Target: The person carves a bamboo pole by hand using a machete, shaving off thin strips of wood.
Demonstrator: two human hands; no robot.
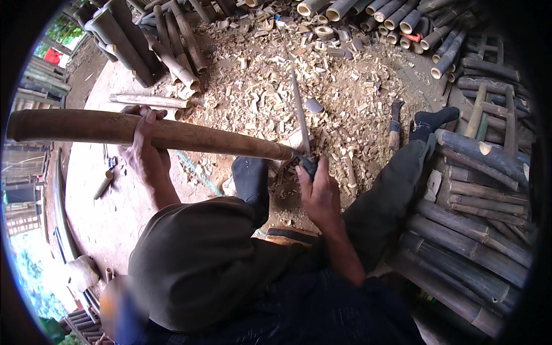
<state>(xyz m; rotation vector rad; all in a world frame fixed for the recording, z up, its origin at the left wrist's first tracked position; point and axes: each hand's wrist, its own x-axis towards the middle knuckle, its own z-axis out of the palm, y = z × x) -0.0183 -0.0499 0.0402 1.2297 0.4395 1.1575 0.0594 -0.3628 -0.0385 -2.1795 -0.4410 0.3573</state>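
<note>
A thick brown bamboo pole (218, 140) slants across from the far left, its narrower end near my right hand. My left hand (148, 144) is wrapped around the pole, thumb on top. In my right hand (319, 194) is the dark handle of a long, narrow-bladed knife (300, 109), its blade pointing away from me over the shavings. The knife's handle end is close to the pole's tip; whether they touch is hard to tell. My sock-covered foot (251, 175) is just below the pole, between my hands.
Pale bamboo shavings (247, 95) cover the ground ahead. A wooden-handled blade (395, 125) lies on them beside my other foot (434, 121). Bamboo poles (471, 253) are stacked along the right, cut tubes (397, 20) at the far right. Upright bamboo pieces (121, 40) stand far left.
</note>
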